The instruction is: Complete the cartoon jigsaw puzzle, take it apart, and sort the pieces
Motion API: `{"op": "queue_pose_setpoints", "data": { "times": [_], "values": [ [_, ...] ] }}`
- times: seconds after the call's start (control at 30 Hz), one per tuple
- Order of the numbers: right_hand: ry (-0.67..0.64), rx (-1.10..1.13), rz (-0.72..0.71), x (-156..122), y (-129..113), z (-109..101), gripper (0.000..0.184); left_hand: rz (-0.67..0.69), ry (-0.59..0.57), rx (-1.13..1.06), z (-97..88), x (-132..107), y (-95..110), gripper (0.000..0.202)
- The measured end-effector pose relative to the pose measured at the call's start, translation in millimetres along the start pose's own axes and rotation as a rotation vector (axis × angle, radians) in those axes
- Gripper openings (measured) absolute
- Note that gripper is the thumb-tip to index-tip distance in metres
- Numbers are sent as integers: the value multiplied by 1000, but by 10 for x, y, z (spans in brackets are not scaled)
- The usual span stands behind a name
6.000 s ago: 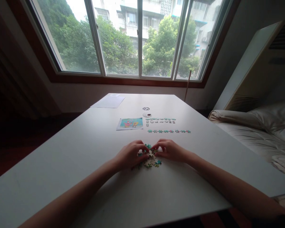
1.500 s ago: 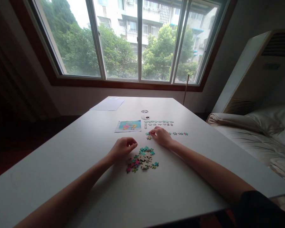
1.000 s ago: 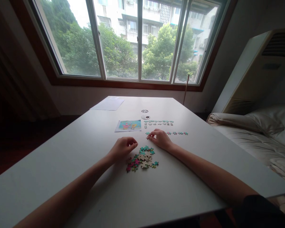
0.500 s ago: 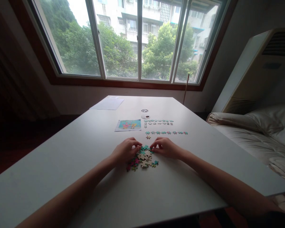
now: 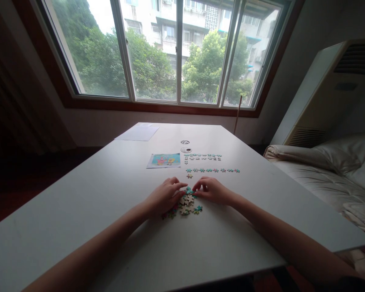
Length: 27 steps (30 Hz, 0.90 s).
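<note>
A heap of jigsaw puzzle pieces lies on the white table between my hands. Many show bare beige backs, others teal, pink or yellow-green faces. My left hand reaches over the heap's left side, its index finger stretched out and its thumb apart, near the pieces. At the upper right edge, my right hand has bent fingers, with thumb and index finger at a teal puzzle piece. Beyond the hands one loose puzzle piece lies below a spaced row of puzzle pieces.
Further back are more rows of puzzle pieces, a colourful cartoon picture sheet and two round flat items. White paper lies at the table's far left. A pale sofa stands to the right.
My left hand has shifted right over the heap, its index finger straightening and covering more of the pink pieces. My right hand has stayed nearly in place.
</note>
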State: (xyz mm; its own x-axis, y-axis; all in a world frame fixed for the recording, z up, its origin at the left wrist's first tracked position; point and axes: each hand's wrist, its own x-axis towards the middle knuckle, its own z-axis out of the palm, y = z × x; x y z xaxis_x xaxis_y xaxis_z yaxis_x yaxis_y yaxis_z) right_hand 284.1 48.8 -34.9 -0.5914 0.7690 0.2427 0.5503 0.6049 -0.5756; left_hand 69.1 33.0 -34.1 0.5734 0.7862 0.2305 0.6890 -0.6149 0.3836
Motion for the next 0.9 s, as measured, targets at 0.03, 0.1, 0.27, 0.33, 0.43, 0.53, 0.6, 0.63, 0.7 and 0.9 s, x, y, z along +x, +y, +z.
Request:
{"op": "queue_pose_setpoints", "data": {
  "times": [0.03,0.1,0.27,0.33,0.43,0.53,0.6,0.63,0.7,0.9],
  "values": [
    [-8,1,3,-1,0,-4,14,-1,-10,16,-1,-4,10,34],
    [-12,9,5,-7,5,-7,14,-3,-23,38,-1,-10,24,33],
    [70,104,5,-36,-18,29,9,14,17,-10,23,-24,32,29],
    [115,131,0,-48,-69,48,9,32,78,-51,31,-29,47,26],
    [165,145,-30,-64,-177,67,12,35,167,-113,17,-49,102,20],
    [188,172,-55,-78,-283,81,14,24,206,-146,-24,-91,171,18],
    [202,184,-57,-84,-335,91,15,24,221,-159,-50,-125,206,16],
    [208,187,-54,-85,-354,96,15,25,230,-166,-59,-139,218,15],
    [212,188,-50,-85,-377,104,15,26,247,-181,-68,-158,233,14],
    [333,149,-86,-108,-344,102,18,-71,305,-316,-43,-137,218,18]
  ]
}}
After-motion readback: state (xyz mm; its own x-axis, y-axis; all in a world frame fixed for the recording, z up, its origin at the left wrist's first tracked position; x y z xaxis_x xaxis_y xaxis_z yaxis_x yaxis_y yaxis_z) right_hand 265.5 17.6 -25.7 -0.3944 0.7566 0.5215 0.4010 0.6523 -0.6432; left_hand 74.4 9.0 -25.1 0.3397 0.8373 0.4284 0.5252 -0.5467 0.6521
